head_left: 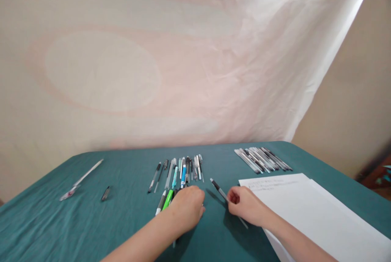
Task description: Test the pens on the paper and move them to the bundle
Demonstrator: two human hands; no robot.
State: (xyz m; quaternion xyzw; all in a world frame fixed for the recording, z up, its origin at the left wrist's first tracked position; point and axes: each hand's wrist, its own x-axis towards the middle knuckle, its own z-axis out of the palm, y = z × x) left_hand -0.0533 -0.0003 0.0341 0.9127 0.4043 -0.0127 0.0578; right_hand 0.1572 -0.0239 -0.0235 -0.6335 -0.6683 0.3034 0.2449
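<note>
My right hand [246, 205] is closed on a thin grey pen [219, 188] whose dark tip points up and to the left, just off the left edge of a white paper sheet [305, 209]. My left hand [186, 207] rests knuckles-up with fingers curled over the near end of a cluster of pens [181, 170] on the teal tablecloth [122, 217]. A green marker [168, 199] and a white pen [160, 203] stick out beside its knuckles. What the curled fingers hold is hidden.
A second row of grey and black pens [262, 159] lies at the far right of the table. A long clear pen [81, 179] and a small dark cap [105, 193] lie at the left. A pale cloth backdrop [152, 62] hangs behind the table.
</note>
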